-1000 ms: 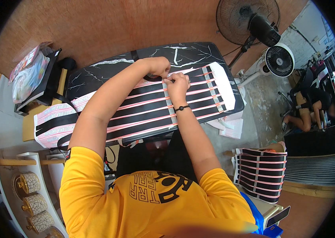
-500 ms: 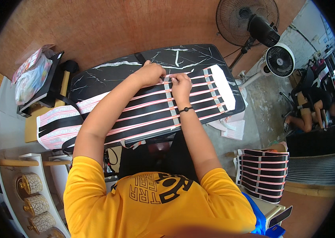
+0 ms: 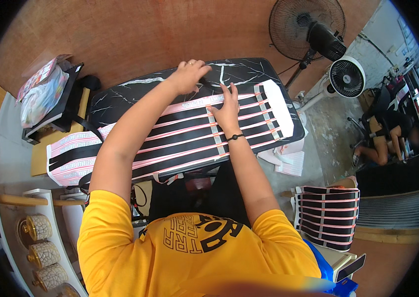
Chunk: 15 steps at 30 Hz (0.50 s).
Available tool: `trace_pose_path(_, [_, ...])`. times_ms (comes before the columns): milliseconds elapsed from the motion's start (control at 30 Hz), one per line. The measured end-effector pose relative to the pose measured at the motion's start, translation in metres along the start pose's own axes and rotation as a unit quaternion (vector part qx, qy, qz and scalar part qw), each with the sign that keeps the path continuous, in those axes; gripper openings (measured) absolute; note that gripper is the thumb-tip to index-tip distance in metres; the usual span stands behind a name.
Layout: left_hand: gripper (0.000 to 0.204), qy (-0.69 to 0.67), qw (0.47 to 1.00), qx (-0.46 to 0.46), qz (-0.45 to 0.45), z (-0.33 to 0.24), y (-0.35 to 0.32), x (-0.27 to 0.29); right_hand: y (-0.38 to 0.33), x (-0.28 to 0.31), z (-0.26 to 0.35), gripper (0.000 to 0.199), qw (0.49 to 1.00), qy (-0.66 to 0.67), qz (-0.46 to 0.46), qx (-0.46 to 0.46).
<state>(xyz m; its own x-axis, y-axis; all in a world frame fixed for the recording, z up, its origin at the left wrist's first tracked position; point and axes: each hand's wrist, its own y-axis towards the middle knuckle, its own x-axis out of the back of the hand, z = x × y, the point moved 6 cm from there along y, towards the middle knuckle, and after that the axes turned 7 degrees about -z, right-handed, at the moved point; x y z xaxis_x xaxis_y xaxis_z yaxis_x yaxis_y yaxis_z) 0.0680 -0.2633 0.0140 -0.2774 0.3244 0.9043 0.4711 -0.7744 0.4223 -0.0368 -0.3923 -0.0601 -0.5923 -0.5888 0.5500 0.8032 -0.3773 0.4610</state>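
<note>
A long paper sheet lies across the black marble-patterned table. Rows of black strips with pink-and-white lines between them cover it, crossed by grey tape bands. My right hand rests on the upper part of the sheet, beside a grey band, with its fingers spread. Above the sheet's far edge, my left hand is raised with fingers bent. A dark, blurred strip shows at its fingers, hard to make out against the black tabletop. Under my left hand, a pink printed edge of the sheet is bare.
A similar striped sheet hangs at the lower right. Two fans stand at the back right, near loose papers on the floor. A plastic bag sits on a black rack at left. Another person crouches far right.
My left hand has lifted away from the sheet toward the far edge. My right hand has gone from a pinch to spread fingers. The dark strip has shifted toward the right.
</note>
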Motion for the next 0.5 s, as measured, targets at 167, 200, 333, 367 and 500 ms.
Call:
trace_pose_path(167, [0.032,-0.086,0.995,-0.031,0.049,-0.037,-0.030,-0.025,0.005,0.003,-0.018,0.056,0.989,0.126,-0.065,-0.029])
trace_pose_path(200, [0.020,-0.095,0.995,-0.015,0.034,-0.040,-0.034,-0.027,0.005,0.002,-0.021,0.051,0.986,0.146,-0.075,-0.022])
trace_pose_path(333, [0.013,-0.082,0.996,0.012,0.021,-0.043,-0.041,-0.028,0.006,-0.010,-0.037,0.039,0.988,0.147,-0.015,-0.041])
trace_pose_path(367, [0.011,-0.078,0.997,0.014,-0.010,-0.045,-0.041,-0.023,0.006,-0.011,-0.036,0.038,0.990,0.138,-0.010,-0.014])
trace_pose_path(500, [0.008,-0.054,0.995,0.043,-0.072,-0.054,-0.050,-0.008,0.006,-0.015,-0.033,0.026,0.994,0.095,0.027,0.046])
